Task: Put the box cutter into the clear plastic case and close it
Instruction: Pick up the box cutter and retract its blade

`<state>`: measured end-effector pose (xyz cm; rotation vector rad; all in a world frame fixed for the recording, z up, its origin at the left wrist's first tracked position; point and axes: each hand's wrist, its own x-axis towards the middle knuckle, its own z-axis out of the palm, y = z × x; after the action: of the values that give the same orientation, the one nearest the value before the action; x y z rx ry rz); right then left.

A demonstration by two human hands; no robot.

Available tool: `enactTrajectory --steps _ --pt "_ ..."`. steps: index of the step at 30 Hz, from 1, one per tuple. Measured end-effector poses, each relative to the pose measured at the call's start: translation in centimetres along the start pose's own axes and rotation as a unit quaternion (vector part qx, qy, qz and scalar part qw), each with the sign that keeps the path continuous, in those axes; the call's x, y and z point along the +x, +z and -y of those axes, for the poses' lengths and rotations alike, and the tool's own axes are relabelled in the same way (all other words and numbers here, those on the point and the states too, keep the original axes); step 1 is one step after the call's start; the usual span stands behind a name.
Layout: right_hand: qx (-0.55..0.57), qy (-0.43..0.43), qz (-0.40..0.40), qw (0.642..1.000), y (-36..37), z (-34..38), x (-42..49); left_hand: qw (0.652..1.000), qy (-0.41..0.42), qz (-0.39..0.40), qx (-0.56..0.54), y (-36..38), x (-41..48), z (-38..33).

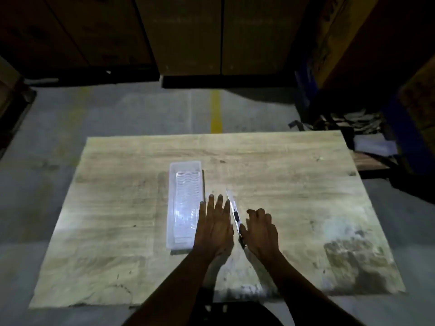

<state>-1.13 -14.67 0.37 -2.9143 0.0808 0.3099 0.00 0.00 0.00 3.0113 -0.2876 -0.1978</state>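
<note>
A clear plastic case (184, 203) lies lengthwise on the wooden table (282, 175), left of centre; whether its lid is on I cannot tell. A slim white box cutter (234, 212) with a dark slider lies on the table just right of it, blade end pointing away. My left hand (215, 225) rests flat, fingers spread, between the case and the cutter, its thumb side touching the cutter. My right hand (260, 229) sits to the right of the cutter with fingers curled, its thumb against the cutter's near end. Neither hand has lifted it.
The table stands on a grey concrete floor with a yellow line (216, 111). Dark cardboard boxes (188, 34) rise behind. Clutter and a blue frame (400, 128) crowd the far right corner. The scene is dim.
</note>
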Motion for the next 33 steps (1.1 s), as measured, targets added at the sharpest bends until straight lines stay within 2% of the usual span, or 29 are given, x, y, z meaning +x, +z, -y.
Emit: enactTrajectory --steps 2,5,9,13,15,20,26,27,31,33 --pt "0.053 0.052 0.054 0.996 0.7 0.2 0.5 0.998 -0.003 0.031 -0.051 1.1 -0.2 -0.4" --pt "0.098 0.100 0.076 0.987 2.1 0.4 1.5 0.976 -0.061 0.104 -0.182 1.6 -0.5 -1.2" --pt "0.101 0.135 0.067 0.983 3.6 1.1 3.2 0.880 -0.226 0.136 -0.394 1.7 1.4 -1.7" --pt "0.099 0.155 0.081 0.980 4.8 2.0 4.7 0.831 -0.297 0.145 -0.448 3.0 3.0 -1.6" --pt "0.103 0.165 0.077 0.978 5.2 2.4 5.0 0.803 -0.334 0.125 -0.477 3.9 3.6 -1.2" --pt "0.104 0.178 0.083 0.975 5.7 3.2 5.7 0.784 -0.360 0.091 -0.497 4.7 4.3 -1.1" --pt "0.055 0.188 0.082 0.977 6.2 3.7 6.0 0.703 -0.408 0.140 -0.565 5.7 4.9 -0.7" --pt "0.054 0.183 0.081 0.978 6.2 3.6 6.1 0.688 -0.418 0.144 -0.576 5.3 4.9 -0.7" --pt "0.062 0.152 0.074 0.984 5.5 3.7 5.8 0.563 -0.442 0.184 -0.673 2.9 4.7 -1.0" --pt "0.061 0.128 0.066 0.988 4.8 3.8 5.5 0.548 -0.431 0.192 -0.691 2.7 4.7 -0.8"
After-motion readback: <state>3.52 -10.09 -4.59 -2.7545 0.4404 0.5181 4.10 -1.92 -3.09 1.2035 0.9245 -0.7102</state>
